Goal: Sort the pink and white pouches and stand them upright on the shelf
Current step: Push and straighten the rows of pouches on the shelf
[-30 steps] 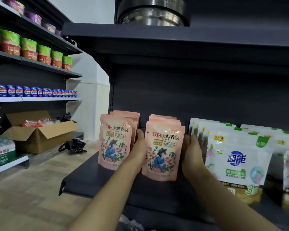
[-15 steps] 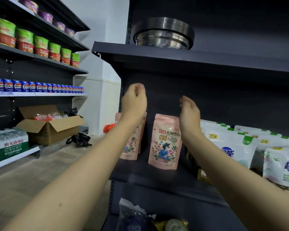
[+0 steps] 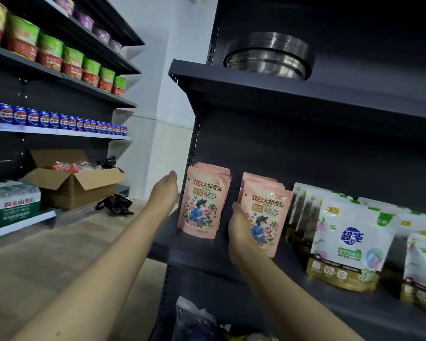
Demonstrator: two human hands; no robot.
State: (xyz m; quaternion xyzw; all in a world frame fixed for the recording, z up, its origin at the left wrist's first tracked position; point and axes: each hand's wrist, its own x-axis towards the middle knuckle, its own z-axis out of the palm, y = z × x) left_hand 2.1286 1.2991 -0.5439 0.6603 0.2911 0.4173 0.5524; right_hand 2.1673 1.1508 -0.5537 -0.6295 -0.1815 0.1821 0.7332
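On the dark shelf (image 3: 197, 257), two stacks of pink pouches stood upright side by side: the left stack (image 3: 203, 205) near the shelf's end, the right stack (image 3: 265, 215) just beside the white pouches (image 3: 349, 237). White pouches stood in rows further right, also upright, their far end cut off by the frame. My right hand (image 3: 244, 235) gripped the lower left edge of the right pink stack, fingers curled round it. My left hand (image 3: 164, 195) hovered flat and relaxed just left of the left stack, holding nothing; contact not discernible. Judgement: sorting by colour looked essentially done; what remained seemed only squaring up the stacks. Beyond: stacked metal bowls (image 3: 268, 57) on the shelf above, an open cardboard box (image 3: 79, 183) by the far shelving.
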